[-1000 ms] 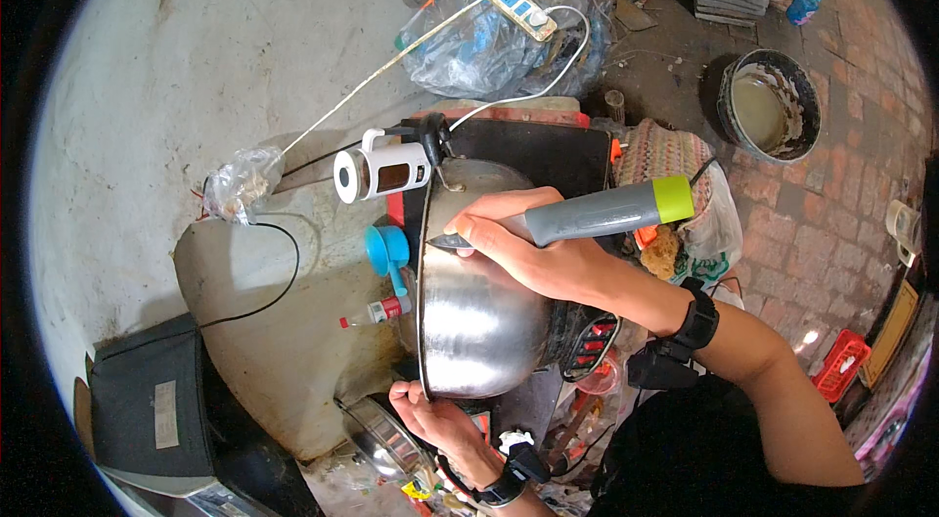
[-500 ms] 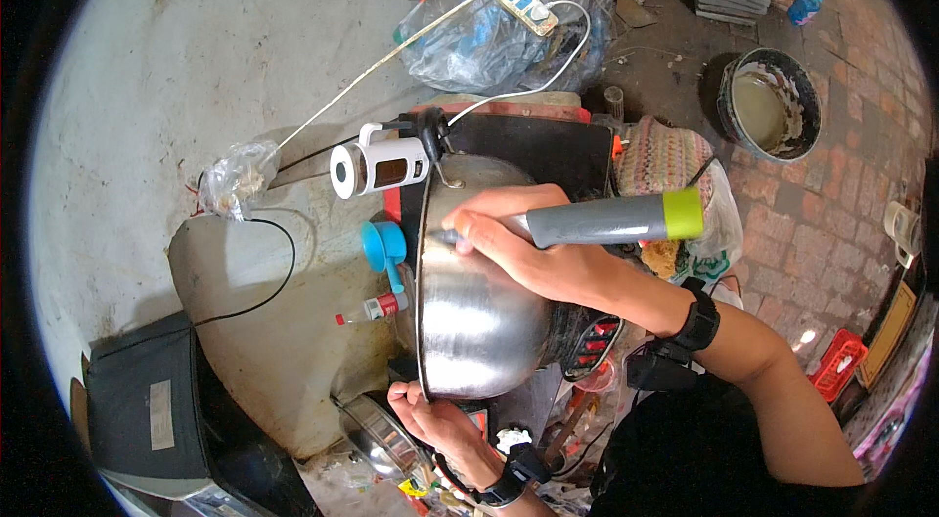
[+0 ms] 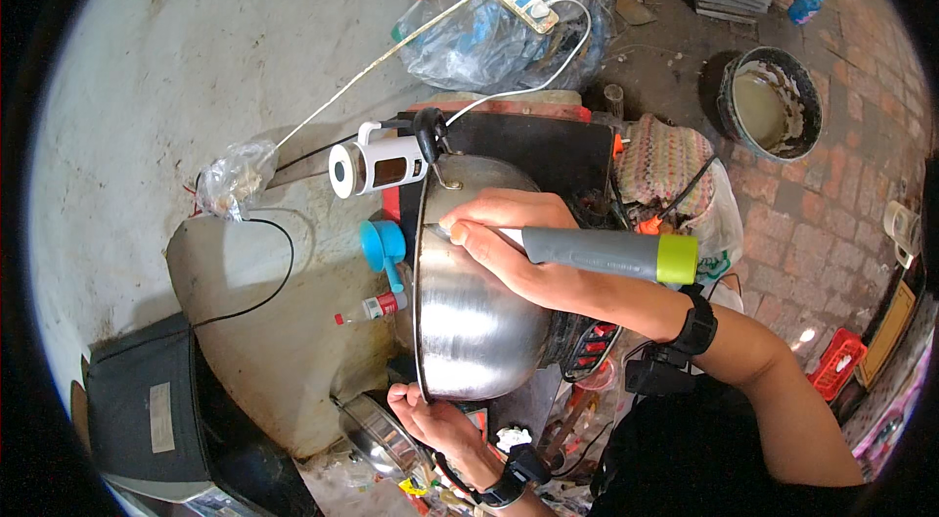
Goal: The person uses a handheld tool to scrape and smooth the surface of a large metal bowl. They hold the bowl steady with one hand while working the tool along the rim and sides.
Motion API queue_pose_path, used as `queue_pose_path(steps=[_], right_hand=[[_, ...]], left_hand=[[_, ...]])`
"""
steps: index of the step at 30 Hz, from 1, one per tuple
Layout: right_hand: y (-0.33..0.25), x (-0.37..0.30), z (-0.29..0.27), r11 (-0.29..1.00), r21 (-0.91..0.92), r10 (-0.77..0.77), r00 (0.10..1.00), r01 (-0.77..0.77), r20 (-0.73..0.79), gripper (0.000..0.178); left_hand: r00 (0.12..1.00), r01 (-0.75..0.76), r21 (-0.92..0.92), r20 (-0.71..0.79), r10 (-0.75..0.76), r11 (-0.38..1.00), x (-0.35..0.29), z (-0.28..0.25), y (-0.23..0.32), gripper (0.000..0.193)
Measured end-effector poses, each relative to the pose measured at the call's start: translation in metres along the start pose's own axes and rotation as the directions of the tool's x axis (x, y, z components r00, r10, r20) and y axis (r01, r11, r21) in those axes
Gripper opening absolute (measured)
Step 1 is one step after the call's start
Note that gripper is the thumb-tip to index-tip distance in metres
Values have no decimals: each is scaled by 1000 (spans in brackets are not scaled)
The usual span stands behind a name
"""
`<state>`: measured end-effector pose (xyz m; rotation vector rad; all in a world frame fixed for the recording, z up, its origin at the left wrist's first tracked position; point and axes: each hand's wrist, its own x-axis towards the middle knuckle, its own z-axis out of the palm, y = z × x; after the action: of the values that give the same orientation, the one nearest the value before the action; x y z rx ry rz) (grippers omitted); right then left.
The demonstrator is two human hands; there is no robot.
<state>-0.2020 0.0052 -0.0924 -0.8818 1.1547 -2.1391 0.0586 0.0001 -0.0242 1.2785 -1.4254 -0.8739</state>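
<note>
Your right hand (image 3: 523,253) holds the grey tool (image 3: 592,252) in closed fingers — the steel pan (image 3: 479,326) just under their tips — while your left hand (image 3: 445,427) curls its fingers at the pan's rim (image 3: 418,321).

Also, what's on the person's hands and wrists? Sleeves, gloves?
No gloves on the left hand or right hand. Visible forearms are bare of sleeves. The right wrist wears a black strap with a boxy black unit; the left has a similar black band and box.
</note>
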Motion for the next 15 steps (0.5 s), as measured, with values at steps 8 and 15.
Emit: queue_pose_path(steps=[8, 15], right_hand=[[-2, 0, 1, 1000, -18, -2, 1000, 1, -23, 14], [-3, -1, 1, 999, 16, -49, 999, 49, -22, 14]], left_hand=[[999, -8, 19, 32, 8, 1000, 2, -2, -1, 14], [1000, 2, 25, 22, -3, 1000, -1, 0, -1, 16]])
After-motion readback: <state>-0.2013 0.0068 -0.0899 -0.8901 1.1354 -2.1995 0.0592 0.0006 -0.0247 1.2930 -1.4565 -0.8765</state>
